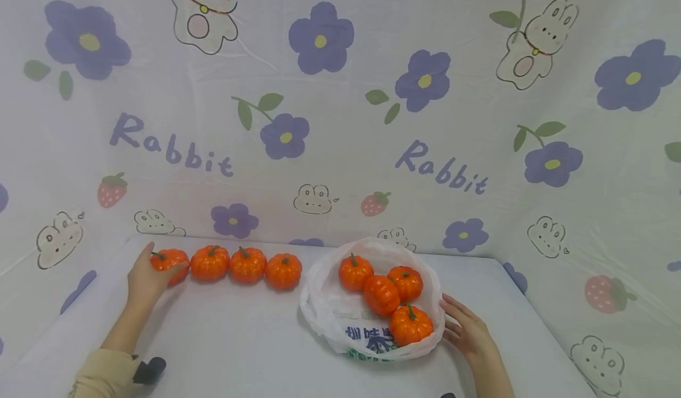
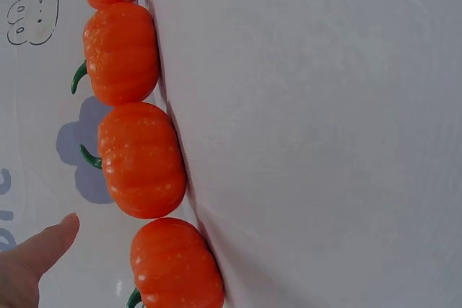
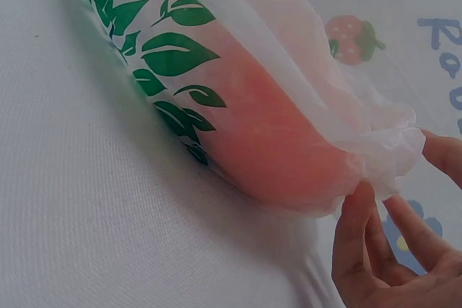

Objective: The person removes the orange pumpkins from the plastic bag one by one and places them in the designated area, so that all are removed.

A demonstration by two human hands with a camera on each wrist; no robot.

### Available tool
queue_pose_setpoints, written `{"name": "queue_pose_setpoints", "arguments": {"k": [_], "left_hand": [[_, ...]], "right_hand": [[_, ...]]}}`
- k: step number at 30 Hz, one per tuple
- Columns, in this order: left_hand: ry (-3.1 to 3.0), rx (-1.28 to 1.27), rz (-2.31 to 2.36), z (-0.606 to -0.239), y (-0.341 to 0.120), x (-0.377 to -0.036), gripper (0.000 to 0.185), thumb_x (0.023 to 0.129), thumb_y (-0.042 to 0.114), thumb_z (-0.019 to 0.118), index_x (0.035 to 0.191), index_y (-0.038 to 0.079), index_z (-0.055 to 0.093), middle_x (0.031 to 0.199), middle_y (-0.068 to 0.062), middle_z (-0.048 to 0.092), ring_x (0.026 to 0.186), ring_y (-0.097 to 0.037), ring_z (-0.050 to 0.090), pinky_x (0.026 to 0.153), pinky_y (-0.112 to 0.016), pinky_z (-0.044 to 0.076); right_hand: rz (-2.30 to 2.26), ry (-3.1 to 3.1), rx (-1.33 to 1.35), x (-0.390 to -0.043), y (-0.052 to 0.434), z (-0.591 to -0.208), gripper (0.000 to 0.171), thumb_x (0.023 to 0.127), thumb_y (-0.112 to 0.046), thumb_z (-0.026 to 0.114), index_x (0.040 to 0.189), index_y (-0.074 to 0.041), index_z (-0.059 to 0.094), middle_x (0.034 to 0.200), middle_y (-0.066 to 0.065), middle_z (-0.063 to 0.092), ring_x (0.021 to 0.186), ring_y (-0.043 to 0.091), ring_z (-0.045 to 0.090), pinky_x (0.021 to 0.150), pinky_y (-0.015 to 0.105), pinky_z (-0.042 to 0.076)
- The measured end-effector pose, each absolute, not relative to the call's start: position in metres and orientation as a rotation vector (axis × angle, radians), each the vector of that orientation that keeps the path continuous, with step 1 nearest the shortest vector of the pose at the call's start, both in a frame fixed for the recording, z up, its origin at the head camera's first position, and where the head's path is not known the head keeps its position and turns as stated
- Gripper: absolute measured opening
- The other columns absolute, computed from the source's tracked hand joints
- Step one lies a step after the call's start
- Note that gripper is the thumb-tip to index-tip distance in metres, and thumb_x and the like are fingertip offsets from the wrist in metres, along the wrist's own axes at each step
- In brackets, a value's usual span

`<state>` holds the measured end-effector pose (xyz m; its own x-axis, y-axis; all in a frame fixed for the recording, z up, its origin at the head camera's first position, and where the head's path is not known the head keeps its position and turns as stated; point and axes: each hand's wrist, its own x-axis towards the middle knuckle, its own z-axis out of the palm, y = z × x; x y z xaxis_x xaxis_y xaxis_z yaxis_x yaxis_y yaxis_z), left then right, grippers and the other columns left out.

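Observation:
Beside the leftmost orange pumpkin (image 1: pixel 175 258) is my left hand (image 1: pixel 146 274), its thumb (image 2: pixel 54 243) stretched out and apart from the pumpkins in the left wrist view. Three more orange pumpkins continue the row to the right, the last being a pumpkin (image 1: pixel 284 271) near the bag. A white plastic bag (image 1: pixel 327 321) lies wide-mouthed on the right, with several pumpkins inside, among them a front one (image 1: pixel 411 327). At the bag's right side, my right hand (image 1: pixel 470 330) touches the outside near the rim with extended fingers (image 3: pixel 354 229). Part of that contact is hidden.
The white table (image 1: pixel 239 339) is backed by a hanging cloth (image 1: pixel 340 179) printed with rabbits, purple flowers and strawberries. The row of pumpkins stands along the table's back edge. Green leaves are printed on the bag's outer wall.

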<state>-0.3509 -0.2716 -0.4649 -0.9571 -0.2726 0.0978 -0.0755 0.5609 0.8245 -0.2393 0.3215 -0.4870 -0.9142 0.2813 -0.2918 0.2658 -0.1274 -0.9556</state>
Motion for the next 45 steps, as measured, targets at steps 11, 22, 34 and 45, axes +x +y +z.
{"name": "queue_pose_setpoints", "arguments": {"k": [11, 22, 34, 45], "left_hand": [[-2.515, 0.197, -1.348, -0.449, -0.257, -0.344, 0.090, 0.091, 0.017, 0.065, 0.155, -0.002, 0.004, 0.160, -0.029, 0.008, 0.147, -0.050, 0.013, 0.118, -0.063, 0.018], [-2.512, 0.092, -1.316, -0.440, -0.235, -0.347, 0.091, 0.090, 0.019, 0.069, 0.156, 0.002, 0.010, 0.161, -0.025, 0.015, 0.145, -0.049, 0.021, 0.115, -0.062, 0.030], [-2.547, -0.042, -1.386, -0.429, -0.206, -0.345, 0.095, 0.088, 0.025, 0.072, 0.157, 0.008, 0.009, 0.162, -0.022, 0.013, 0.147, -0.048, 0.014, 0.119, -0.062, 0.020], [-2.638, -0.118, -1.349, -0.426, -0.178, -0.342, 0.094, 0.089, 0.031, 0.070, 0.157, 0.007, 0.010, 0.161, -0.023, 0.016, 0.147, -0.047, 0.019, 0.119, -0.060, 0.022]], "right_hand": [[2.230, -2.108, -0.632, -0.239, 0.320, -0.486, 0.078, 0.085, -0.047, 0.071, 0.150, -0.017, 0.039, 0.156, 0.006, 0.032, 0.104, 0.010, 0.058, 0.090, 0.023, 0.052], [2.224, -2.118, -0.638, -0.239, 0.321, -0.484, 0.079, 0.085, -0.049, 0.071, 0.150, -0.017, 0.039, 0.156, 0.005, 0.032, 0.103, 0.010, 0.058, 0.091, 0.022, 0.053], [2.228, -2.120, -0.631, -0.239, 0.321, -0.485, 0.081, 0.085, -0.050, 0.070, 0.151, -0.016, 0.037, 0.157, 0.006, 0.031, 0.104, 0.010, 0.058, 0.088, 0.021, 0.052], [2.222, -2.118, -0.634, -0.239, 0.321, -0.487, 0.077, 0.086, -0.048, 0.070, 0.150, -0.017, 0.040, 0.150, 0.001, 0.038, 0.104, 0.011, 0.057, 0.089, 0.021, 0.052]]}}
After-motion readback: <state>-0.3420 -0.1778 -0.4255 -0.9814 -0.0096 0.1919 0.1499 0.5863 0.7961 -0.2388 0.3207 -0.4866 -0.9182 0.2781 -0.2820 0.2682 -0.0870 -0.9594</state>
